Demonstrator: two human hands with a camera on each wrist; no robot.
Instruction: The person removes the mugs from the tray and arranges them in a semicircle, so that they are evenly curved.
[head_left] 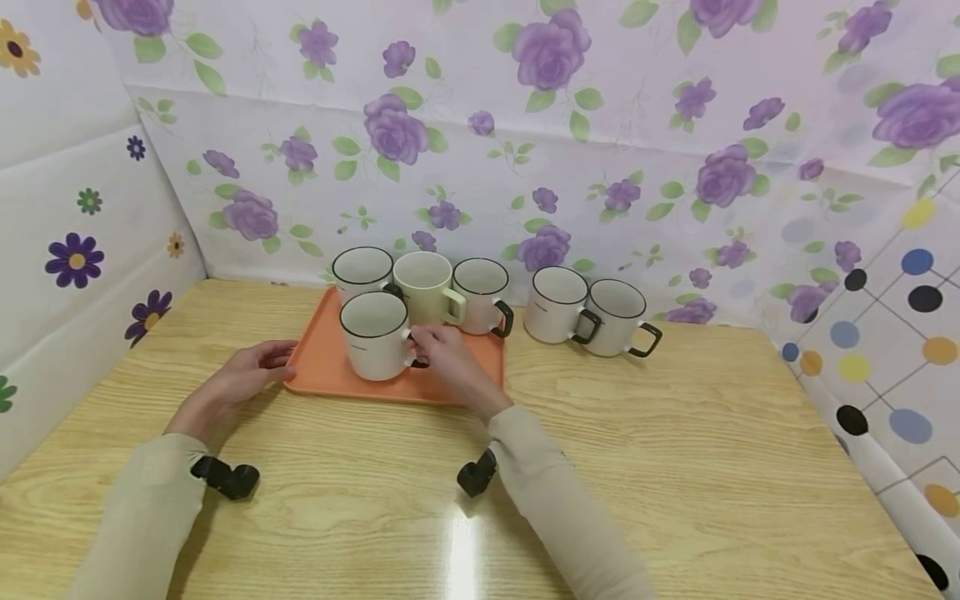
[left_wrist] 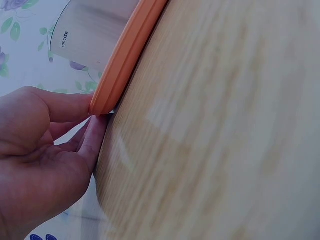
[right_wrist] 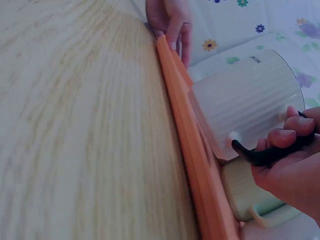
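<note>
An orange tray (head_left: 322, 367) lies on the wooden table and carries several mugs. My right hand (head_left: 442, 354) grips the black handle of the front white mug (head_left: 372, 337); in the right wrist view the fingers (right_wrist: 282, 140) curl round that handle beside the mug (right_wrist: 245, 100). My left hand (head_left: 251, 375) touches the tray's front left corner, its fingers (left_wrist: 75, 107) against the tray's rim (left_wrist: 125, 60). Behind the front mug stand a white mug (head_left: 362, 271), a cream mug (head_left: 425, 287) and another white mug (head_left: 480, 292).
Two more white mugs (head_left: 557, 304) (head_left: 617, 317) with black handles stand on the table (head_left: 675, 467) right of the tray. Flowered sheets wall in the back and left sides, a dotted sheet the right.
</note>
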